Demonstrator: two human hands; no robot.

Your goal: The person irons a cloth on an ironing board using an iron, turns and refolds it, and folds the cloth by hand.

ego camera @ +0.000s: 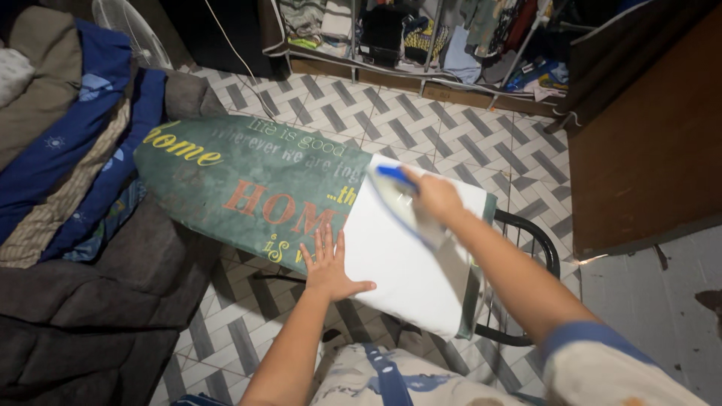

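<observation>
L hand (329, 265) flat, fingers spread on white cloth (402, 263) | R hand (435, 197) grip closed round iron (402, 201) handle

We see the ironing board (226, 180) bare toward its pointed end; the clothes pile (68, 150) crowds its left edge, the white cloth (398, 263) covers its near end.

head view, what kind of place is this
Most likely a room in a home, used for ironing. A green ironing board stands on a patterned tile floor, clothes lie heaped at one side, and an open wardrobe rack is stuffed with garments.
</observation>
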